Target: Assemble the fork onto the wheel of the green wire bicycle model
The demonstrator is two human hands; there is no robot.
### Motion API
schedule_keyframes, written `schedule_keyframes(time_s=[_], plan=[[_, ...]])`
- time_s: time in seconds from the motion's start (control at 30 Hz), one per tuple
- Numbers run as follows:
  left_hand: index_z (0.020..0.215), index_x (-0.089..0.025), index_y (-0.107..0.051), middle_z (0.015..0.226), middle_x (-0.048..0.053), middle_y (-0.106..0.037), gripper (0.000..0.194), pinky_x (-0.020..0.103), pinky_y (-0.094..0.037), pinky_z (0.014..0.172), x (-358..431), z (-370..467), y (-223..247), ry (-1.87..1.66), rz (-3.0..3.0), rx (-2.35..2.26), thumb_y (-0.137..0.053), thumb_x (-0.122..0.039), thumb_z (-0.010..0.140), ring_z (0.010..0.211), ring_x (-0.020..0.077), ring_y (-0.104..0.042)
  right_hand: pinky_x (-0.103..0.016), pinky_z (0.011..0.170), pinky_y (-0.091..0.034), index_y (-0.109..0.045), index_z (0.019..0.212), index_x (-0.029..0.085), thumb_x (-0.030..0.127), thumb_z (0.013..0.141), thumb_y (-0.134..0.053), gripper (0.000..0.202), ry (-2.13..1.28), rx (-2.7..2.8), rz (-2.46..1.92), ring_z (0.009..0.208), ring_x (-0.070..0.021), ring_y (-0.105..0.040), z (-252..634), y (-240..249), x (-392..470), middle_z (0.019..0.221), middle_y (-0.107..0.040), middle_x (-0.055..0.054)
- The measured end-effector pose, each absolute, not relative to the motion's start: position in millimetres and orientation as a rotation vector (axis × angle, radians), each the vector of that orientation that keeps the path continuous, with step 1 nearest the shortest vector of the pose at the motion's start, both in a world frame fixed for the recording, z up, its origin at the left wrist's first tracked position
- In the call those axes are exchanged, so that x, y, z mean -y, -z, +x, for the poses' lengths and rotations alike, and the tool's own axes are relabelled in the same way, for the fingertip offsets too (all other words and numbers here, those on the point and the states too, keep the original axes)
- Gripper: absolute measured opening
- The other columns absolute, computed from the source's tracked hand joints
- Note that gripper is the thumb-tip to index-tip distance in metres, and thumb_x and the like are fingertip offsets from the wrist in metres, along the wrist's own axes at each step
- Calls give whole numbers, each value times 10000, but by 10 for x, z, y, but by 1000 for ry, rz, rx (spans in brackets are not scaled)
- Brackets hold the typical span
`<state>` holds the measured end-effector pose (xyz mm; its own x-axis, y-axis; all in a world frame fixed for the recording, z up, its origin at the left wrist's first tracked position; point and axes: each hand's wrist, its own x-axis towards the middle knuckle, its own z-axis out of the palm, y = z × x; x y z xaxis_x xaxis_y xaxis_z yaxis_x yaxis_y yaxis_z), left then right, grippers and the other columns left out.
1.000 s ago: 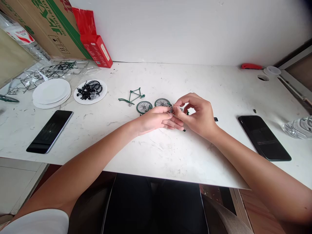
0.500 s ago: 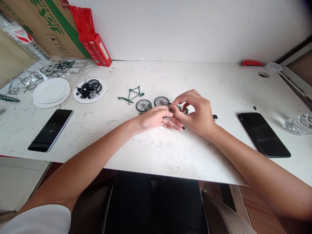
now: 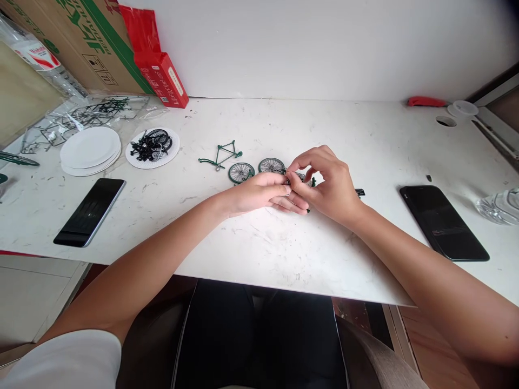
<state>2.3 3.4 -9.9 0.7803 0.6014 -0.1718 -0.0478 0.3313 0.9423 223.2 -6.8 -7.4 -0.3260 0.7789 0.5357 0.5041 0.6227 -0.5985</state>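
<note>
My left hand [image 3: 263,193] is over the middle of the white table [image 3: 243,248], palm partly up, its thumb and fingers closed around a small part that is mostly hidden. From the right, my right hand [image 3: 326,181] meets it, thumb and forefinger pinched at the same spot. What the pinch holds is too small to name. Just behind my hands lie two green-rimmed toy wheels, a left one [image 3: 241,173] and a right one [image 3: 271,165]. A green toy bicycle frame [image 3: 222,155] rests to their left. Small dark parts [image 3: 359,192] show beside my right wrist.
A white plate [image 3: 175,154] with black parts, stacked white plates [image 3: 90,148] and a phone [image 3: 90,212] lie left. Behind them are tangled frames of parts, a red packet [image 3: 162,81] and a carton. Right are another phone [image 3: 445,222], a clear bottle [image 3: 499,207] and a red tool [image 3: 425,101].
The view has shifted slightly. My left thumb has come closer to my right fingertips, and the shiny bit seen below it before is now mostly covered.
</note>
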Motion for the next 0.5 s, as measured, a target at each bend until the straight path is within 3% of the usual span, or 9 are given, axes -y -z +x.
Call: schedule_keyframes(time_s=[0.13, 0.27, 0.43, 0.5], plan=[[1255, -123, -734, 1255, 186, -875, 224, 551, -546, 1239, -33, 12, 129, -457, 1159, -573, -583, -279, 1200, 1188, 279, -872, -451, 689, -593, -747, 974, 296, 300, 1044, -734, 71, -448, 1991, -989, 985, -284, -662, 2234, 86, 51, 991, -799, -74], [1194, -117, -763, 1238, 199, -878, 210, 538, -536, 1246, -64, 4, 149, -445, 1117, -536, -664, -297, 1154, 1216, 305, -864, -443, 695, -596, -752, 959, 293, 298, 1040, -731, 84, -486, 1976, -991, 999, -281, -685, 2216, 75, 58, 989, -803, -73], [1151, -136, -779, 1192, 191, -885, 372, 552, -505, 1275, -112, -1, 187, -444, 1078, -463, -624, -475, 1152, 1216, 339, -861, -446, 701, -605, -754, 957, 297, 277, 1023, -719, 77, -512, 1943, -994, 1020, -289, -701, 2197, 77, 66, 992, -816, -71], [1145, -145, -772, 1162, 176, -887, 370, 554, -512, 1265, -110, 3, 190, -453, 1096, -476, -587, -465, 1173, 1214, 334, -861, -451, 714, -611, -754, 966, 300, 279, 1028, -715, 76, -524, 1942, -1000, 1038, -291, -710, 2193, 85, 67, 1012, -817, -72]])
